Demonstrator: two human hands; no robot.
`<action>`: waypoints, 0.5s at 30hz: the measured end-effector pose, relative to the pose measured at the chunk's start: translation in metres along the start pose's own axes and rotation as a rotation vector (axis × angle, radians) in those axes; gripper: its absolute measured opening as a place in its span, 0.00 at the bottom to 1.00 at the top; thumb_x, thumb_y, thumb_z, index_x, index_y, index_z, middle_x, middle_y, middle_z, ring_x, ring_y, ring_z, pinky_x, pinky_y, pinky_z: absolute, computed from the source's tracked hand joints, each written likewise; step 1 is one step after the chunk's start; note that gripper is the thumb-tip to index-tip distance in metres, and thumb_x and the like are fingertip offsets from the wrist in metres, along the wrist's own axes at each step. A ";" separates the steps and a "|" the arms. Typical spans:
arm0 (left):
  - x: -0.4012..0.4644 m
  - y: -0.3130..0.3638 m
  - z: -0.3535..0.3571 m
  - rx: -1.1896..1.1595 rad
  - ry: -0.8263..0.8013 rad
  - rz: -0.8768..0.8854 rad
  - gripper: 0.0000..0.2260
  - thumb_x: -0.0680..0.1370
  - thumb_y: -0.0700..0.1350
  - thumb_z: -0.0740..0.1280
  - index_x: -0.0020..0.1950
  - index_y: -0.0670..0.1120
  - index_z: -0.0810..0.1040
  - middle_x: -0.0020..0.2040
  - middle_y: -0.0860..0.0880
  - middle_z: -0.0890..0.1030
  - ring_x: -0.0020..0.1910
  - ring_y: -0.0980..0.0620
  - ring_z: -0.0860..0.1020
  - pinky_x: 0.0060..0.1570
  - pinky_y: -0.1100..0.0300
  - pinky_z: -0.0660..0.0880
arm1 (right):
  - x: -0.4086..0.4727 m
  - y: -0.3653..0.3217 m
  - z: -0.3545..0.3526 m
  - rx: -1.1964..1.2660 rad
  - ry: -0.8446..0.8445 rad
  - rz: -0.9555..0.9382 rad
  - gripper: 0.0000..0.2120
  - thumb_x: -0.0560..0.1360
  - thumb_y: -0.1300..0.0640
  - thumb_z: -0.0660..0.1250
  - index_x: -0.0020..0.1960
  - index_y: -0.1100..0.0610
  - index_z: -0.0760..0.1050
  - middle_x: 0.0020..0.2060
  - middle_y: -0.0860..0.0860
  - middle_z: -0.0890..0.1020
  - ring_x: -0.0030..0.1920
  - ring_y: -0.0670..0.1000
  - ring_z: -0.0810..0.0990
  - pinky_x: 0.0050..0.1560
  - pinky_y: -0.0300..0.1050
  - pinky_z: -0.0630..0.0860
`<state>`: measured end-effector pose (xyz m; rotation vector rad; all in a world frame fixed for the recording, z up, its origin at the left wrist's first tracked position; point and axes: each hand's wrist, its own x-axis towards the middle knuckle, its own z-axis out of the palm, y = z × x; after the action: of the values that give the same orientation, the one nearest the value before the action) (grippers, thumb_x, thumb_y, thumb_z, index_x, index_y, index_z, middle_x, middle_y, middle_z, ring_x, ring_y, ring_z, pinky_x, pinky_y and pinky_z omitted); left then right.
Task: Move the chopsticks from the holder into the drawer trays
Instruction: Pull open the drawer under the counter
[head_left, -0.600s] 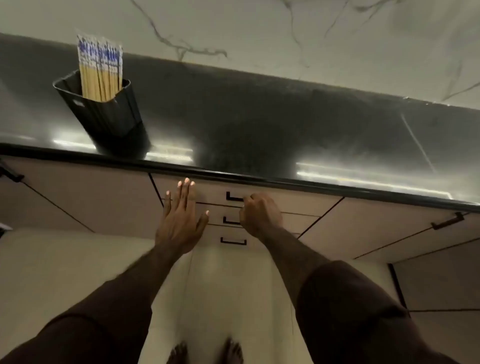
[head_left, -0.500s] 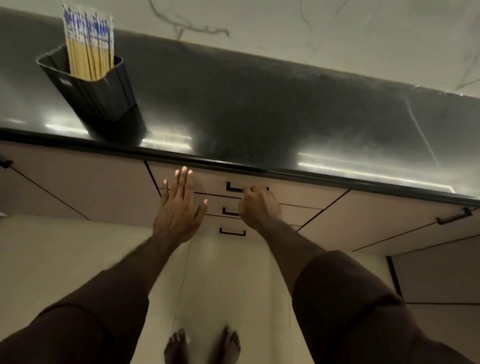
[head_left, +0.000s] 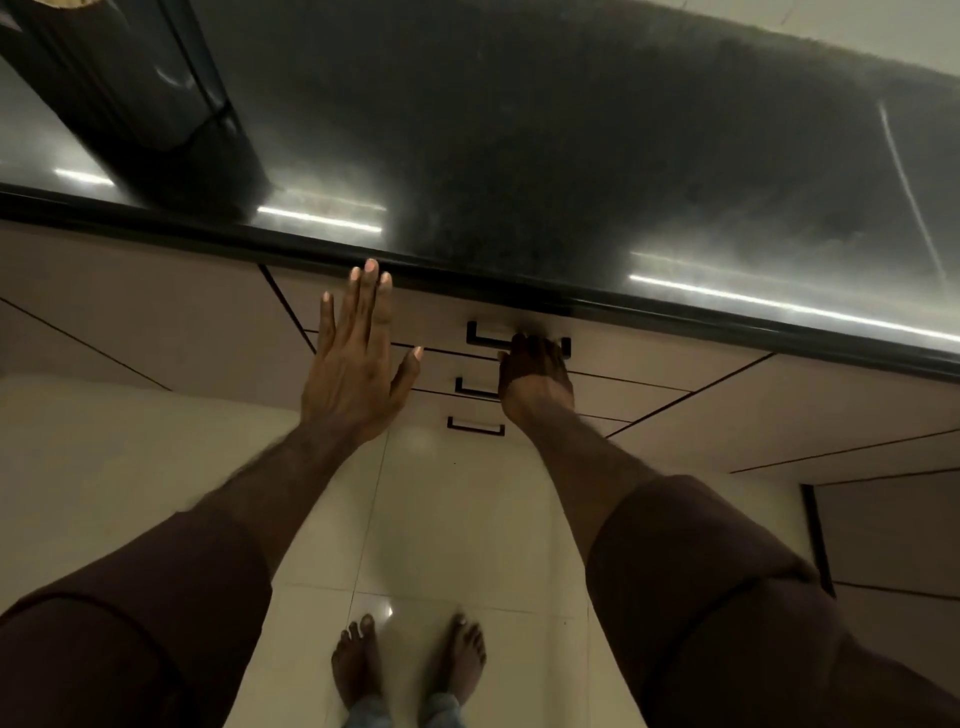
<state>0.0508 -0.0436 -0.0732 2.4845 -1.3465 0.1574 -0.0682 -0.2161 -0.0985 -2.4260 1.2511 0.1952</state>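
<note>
The counter (head_left: 545, 135) looks like dark polished stone, glossy enough to throw back bright light strips along its front edge, and the holder (head_left: 119, 78) at its left end looks like smooth black plastic with a dull sheen. The drawer fronts (head_left: 431, 317) below that edge are a matt, smooth beige laminate with thin black handles (head_left: 485, 340), seemingly metal. The floor (head_left: 441, 519) is glossy cream tile, and the sleeves (head_left: 727, 597) are a matt dark cloth.

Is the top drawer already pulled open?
No. The top drawer sits flush with the cabinet front, the right hand just on its handle.
</note>
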 end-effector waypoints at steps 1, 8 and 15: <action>0.000 -0.002 0.002 0.000 0.005 0.003 0.34 0.81 0.57 0.52 0.79 0.40 0.42 0.80 0.40 0.44 0.79 0.45 0.43 0.77 0.44 0.44 | 0.003 0.001 0.003 -0.012 0.010 0.003 0.25 0.80 0.60 0.62 0.75 0.55 0.62 0.75 0.56 0.64 0.75 0.58 0.60 0.75 0.53 0.58; -0.011 -0.006 0.011 -0.019 0.002 -0.012 0.34 0.81 0.57 0.52 0.79 0.40 0.42 0.80 0.41 0.45 0.79 0.46 0.43 0.77 0.45 0.42 | 0.008 0.007 0.004 -0.064 0.018 -0.033 0.26 0.79 0.62 0.61 0.75 0.54 0.63 0.75 0.57 0.64 0.75 0.59 0.60 0.75 0.54 0.60; -0.031 -0.006 0.010 -0.044 0.002 -0.027 0.34 0.81 0.57 0.52 0.79 0.40 0.42 0.80 0.41 0.45 0.79 0.47 0.43 0.77 0.46 0.42 | -0.019 0.013 0.015 -0.091 0.002 -0.098 0.20 0.83 0.56 0.55 0.75 0.55 0.63 0.75 0.56 0.65 0.75 0.57 0.60 0.74 0.55 0.61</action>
<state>0.0386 -0.0187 -0.0916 2.4637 -1.3013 0.1224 -0.0891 -0.2029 -0.1106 -2.5585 1.1435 0.2255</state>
